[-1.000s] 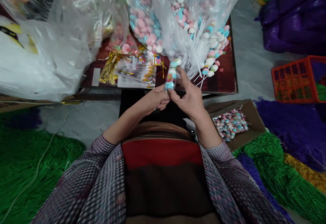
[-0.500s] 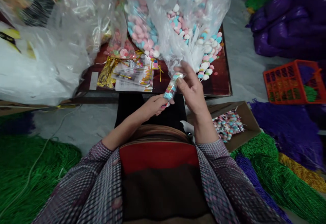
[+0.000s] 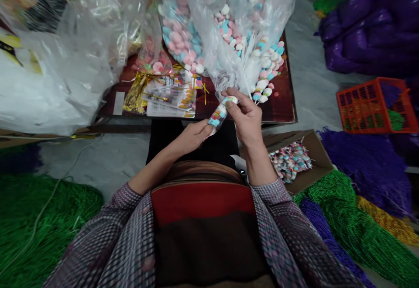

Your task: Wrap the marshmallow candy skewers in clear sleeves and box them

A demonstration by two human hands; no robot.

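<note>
Between my hands, in front of the table edge, is a slim clear printed bag (image 3: pixel 218 114) with pastel sweets inside, blue, white and pink, tilted up to the right. My left hand (image 3: pixel 194 135) is closed on its lower end. My right hand (image 3: pixel 246 115) pinches the upper end between thumb and fingers. On the table just beyond lie white sticks (image 3: pixel 250 63) with candy pieces (image 3: pixel 269 72) at their ends. To the left are flat printed bags (image 3: pixel 172 96) and a bundle of gold twist ties (image 3: pixel 135 98).
Large clear bags of pink, blue and white sweets (image 3: pixel 180 39) stand at the back of the table. A cardboard box (image 3: pixel 316 157) of wrapped sweets sits low at my right. Beyond are an orange crate (image 3: pixel 363 109) and green strands (image 3: pixel 334 205); a white plastic bag (image 3: pixel 65 87) stands left.
My right hand's fingers have closed in on the bag's top end, and the bag has tilted slightly. My left hand still holds the lower end.
</note>
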